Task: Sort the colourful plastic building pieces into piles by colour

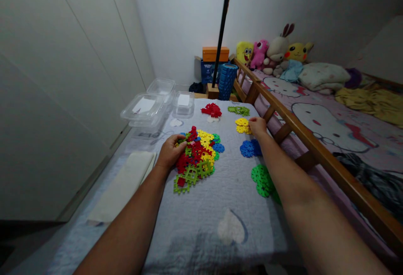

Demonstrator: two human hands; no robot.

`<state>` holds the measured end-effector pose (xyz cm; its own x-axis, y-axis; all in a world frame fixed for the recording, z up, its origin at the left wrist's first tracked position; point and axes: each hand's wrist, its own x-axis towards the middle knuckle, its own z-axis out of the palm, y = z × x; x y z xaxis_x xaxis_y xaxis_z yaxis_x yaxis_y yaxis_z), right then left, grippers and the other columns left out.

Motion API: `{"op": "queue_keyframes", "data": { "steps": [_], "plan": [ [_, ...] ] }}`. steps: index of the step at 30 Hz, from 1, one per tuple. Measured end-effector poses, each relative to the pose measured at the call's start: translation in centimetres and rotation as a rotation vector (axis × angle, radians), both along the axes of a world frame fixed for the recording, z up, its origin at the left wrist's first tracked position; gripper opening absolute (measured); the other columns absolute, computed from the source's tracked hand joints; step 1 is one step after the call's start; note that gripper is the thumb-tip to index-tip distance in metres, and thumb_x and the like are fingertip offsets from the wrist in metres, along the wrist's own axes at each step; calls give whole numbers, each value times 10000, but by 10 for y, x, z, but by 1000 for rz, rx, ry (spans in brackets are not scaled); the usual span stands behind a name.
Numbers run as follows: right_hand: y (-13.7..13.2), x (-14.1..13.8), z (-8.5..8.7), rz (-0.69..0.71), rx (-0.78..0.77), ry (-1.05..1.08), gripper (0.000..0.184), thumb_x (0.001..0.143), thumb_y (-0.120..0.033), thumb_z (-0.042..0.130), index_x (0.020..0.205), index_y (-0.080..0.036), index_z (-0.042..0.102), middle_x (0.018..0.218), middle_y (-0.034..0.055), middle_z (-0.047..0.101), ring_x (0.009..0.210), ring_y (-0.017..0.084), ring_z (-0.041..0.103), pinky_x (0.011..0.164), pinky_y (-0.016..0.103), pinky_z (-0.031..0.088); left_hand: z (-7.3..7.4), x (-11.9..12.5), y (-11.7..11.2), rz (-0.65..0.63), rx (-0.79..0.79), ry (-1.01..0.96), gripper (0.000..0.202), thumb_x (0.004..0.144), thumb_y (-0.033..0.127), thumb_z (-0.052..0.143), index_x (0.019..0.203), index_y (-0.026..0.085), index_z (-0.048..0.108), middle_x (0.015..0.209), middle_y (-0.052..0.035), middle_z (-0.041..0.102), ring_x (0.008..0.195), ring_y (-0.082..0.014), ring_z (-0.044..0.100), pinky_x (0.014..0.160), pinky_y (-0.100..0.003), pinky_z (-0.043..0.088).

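A mixed pile of plastic interlocking pieces in red, yellow, green and blue lies mid-table. At its left edge, my left hand touches the pieces, thumb and fingers apart. My right hand is at the yellow group, fingers pinched at the edge of a yellow snowflake disc; its fingertips are partly hidden. Nearer me are blue discs, partly behind my right forearm, and green discs. Beyond sit a red heap and light-green square pieces.
Clear plastic boxes stand at the table's far left, some with white paper. A folded cream cloth lies on the left. Along the right runs a wooden bed rail. Behind the table rises a black pole beside a blue foam roller.
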<state>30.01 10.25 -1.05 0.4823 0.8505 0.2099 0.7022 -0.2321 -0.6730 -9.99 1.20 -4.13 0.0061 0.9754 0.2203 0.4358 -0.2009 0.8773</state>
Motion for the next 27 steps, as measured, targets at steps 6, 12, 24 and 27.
{"op": "queue_keyframes", "data": {
  "steps": [6, 12, 24, 27],
  "plan": [
    [-27, -55, 21, 403, -195, 182, 160, 779, -137, 616, 902, -142, 718, 785, 21, 707, 661, 126, 634, 586, 196, 468, 1, 1, 0, 10, -2, 7, 382, 764, 461, 635, 1023, 193, 720, 1097, -99, 735, 1026, -284, 670, 1003, -455, 499],
    [-51, -124, 28, 837, -298, -182, 168, 816, -205, 729, 972, -166, 778, 917, 44, 738, 820, 161, 647, 714, 230, 467, -1, 1, 0, 10, -13, -7, 371, 766, 449, 645, 1028, 198, 724, 1084, -93, 736, 1023, -276, 670, 974, -438, 519],
    [-48, -163, 9, 818, -235, -351, 229, 758, -221, 791, 973, -166, 738, 974, 53, 694, 853, 164, 585, 720, 236, 409, -2, 1, -1, 13, -6, -4, 343, 777, 425, 645, 1022, 198, 724, 1052, -82, 736, 1002, -265, 672, 966, -429, 521],
    [-49, -159, 9, 806, -249, -223, 206, 753, -174, 759, 950, -165, 698, 860, 2, 668, 744, 129, 555, 645, 222, 370, -1, 0, 0, 8, -4, 8, 346, 777, 427, 641, 1020, 194, 721, 1066, -87, 734, 1009, -268, 669, 980, -437, 514]
  ]
}}
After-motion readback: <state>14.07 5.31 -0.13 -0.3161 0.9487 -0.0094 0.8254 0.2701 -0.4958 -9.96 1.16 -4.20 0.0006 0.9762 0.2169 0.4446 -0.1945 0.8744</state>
